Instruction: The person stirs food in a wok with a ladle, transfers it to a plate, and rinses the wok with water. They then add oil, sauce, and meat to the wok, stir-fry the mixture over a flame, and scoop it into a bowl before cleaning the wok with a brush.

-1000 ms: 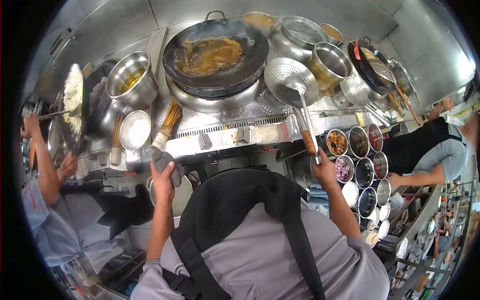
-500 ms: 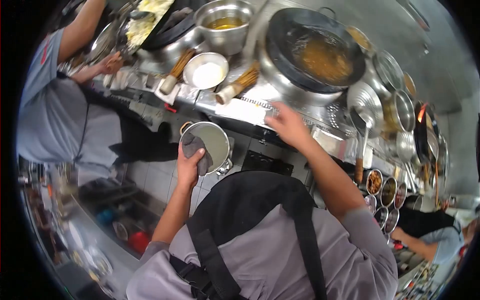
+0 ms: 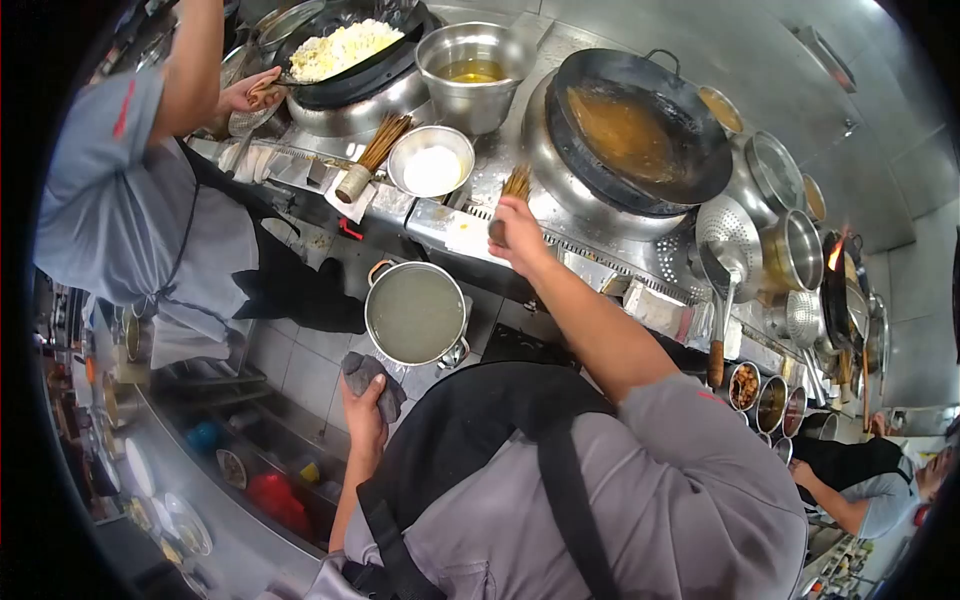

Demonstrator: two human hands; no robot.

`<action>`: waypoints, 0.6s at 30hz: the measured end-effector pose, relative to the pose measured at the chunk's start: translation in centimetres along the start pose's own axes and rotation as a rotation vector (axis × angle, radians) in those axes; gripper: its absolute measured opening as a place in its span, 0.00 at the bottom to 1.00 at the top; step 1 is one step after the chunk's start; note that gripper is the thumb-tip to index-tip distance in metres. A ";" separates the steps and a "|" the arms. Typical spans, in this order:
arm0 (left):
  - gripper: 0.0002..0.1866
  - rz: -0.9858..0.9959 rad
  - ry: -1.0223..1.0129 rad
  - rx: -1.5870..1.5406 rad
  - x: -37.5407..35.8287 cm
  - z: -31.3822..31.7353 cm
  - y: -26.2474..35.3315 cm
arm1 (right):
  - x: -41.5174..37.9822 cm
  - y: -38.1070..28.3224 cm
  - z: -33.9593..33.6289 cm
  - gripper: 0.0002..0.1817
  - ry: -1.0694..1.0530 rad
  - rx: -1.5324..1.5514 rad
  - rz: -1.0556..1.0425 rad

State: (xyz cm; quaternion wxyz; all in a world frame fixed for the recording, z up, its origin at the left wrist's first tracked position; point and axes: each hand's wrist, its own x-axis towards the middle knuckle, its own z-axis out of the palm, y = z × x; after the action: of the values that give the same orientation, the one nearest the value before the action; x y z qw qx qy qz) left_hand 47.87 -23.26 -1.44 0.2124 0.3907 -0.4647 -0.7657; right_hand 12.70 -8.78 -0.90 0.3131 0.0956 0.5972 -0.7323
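Observation:
My right hand (image 3: pixel 517 232) is closed round the handle of a bamboo wok brush (image 3: pixel 517 183), its bristles pointing up toward the stove. Just beyond it, a large black wok (image 3: pixel 640 130) holds brownish liquid. In my left hand (image 3: pixel 365 410) is a bunched grey cloth (image 3: pixel 372 388), low in front of me. A pot of cloudy water (image 3: pixel 415 312) stands between my two hands, below the counter edge. A white-filled metal bowl (image 3: pixel 430 162) and a second wok brush (image 3: pixel 374 155) lie on the counter to the left of my right hand.
At left, a co-worker (image 3: pixel 130 200) grips a wok of fried rice (image 3: pixel 345 55). A deep pot of yellow oil (image 3: pixel 475 75) stands between the woks. On the right are a perforated strainer (image 3: pixel 727 235), a ladle with a wooden handle (image 3: pixel 716 360), several ingredient tins (image 3: pixel 771 400) and another person (image 3: pixel 850 480).
My right hand has moved left and taken hold of the wok brush from the counter. My left hand with the cloth has drawn back from above the water pot. The co-worker's hand now grips the wok.

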 end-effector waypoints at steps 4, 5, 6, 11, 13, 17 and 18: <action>0.28 -0.021 -0.110 -0.004 1.4 1.8 0.5 | -11.4 -4.7 -7.0 0.32 -0.136 -0.031 -0.291; 0.28 -0.017 -0.118 -0.017 2.0 2.4 0.1 | -15.2 -6.9 -7.8 0.34 -0.104 -0.061 -0.417; 0.29 0.028 -0.115 -0.024 2.7 3.1 -0.2 | -18.7 -9.4 -8.0 0.34 -0.087 0.007 -0.438; 0.31 0.039 -0.157 -0.054 4.6 8.4 -0.3 | -22.0 -19.0 -16.4 0.35 -0.542 0.284 -0.362; 0.32 0.047 -0.184 -0.040 4.4 10.6 -0.2 | -20.3 -23.7 -17.6 0.35 -0.511 -0.019 -0.849; 0.31 0.013 -0.232 -0.011 4.3 14.5 -0.8 | -20.9 -32.5 -18.8 0.34 -0.451 -0.194 -0.880; 0.29 -0.035 -0.223 -0.060 3.9 15.5 -0.6 | -20.7 -34.1 -18.6 0.31 -0.138 -0.735 -1.057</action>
State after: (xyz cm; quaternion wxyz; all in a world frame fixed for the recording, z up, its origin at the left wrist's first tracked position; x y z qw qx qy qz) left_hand 33.19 -17.14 0.53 0.1577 0.3044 -0.4555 -0.8216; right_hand 5.09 18.87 32.51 -0.0398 -0.3719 0.7540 -0.5400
